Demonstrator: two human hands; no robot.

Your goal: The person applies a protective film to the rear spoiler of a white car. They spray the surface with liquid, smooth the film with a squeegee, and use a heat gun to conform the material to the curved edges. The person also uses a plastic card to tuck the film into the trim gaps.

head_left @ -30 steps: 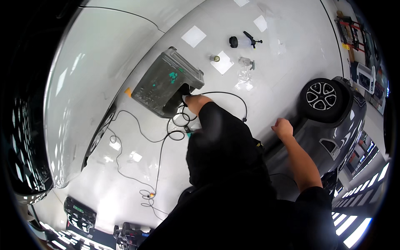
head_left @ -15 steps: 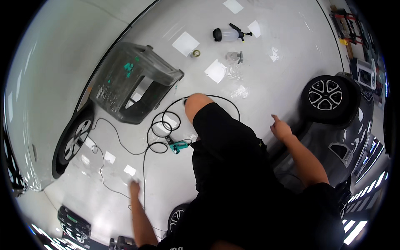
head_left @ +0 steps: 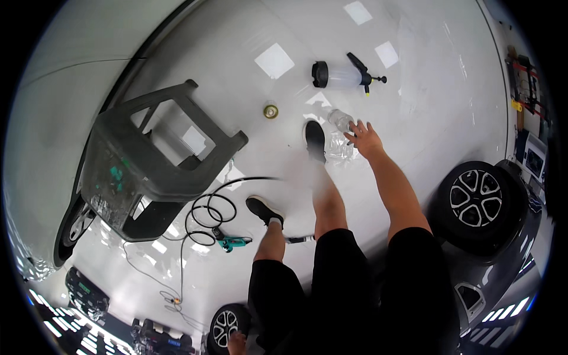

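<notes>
My right hand (head_left: 365, 141) reaches out over the floor with its fingers spread. Its fingertips are at the near end of a clear spray bottle (head_left: 338, 119) lying on its side; I cannot tell whether they touch it. Crumpled clear film (head_left: 339, 152) lies just below the bottle. Beyond it, a pump sprayer (head_left: 342, 76) with a translucent body and black top also lies on its side. Low at the picture's bottom, my left hand (head_left: 236, 343) hangs in front of a wheel (head_left: 226, 326). Its fingers barely show.
A grey plastic step stool (head_left: 171, 171) stands left, beside a white car (head_left: 35, 148). A tape roll (head_left: 270, 111), a teal power tool (head_left: 232, 242) and a coiled black hose (head_left: 207, 208) lie on the floor. At right is a dark car's wheel (head_left: 475, 198).
My right hand has moved forward to the spray bottle, its fingers now spread. The left hand has drawn back to the lower edge. Both my shoes have come into view.
</notes>
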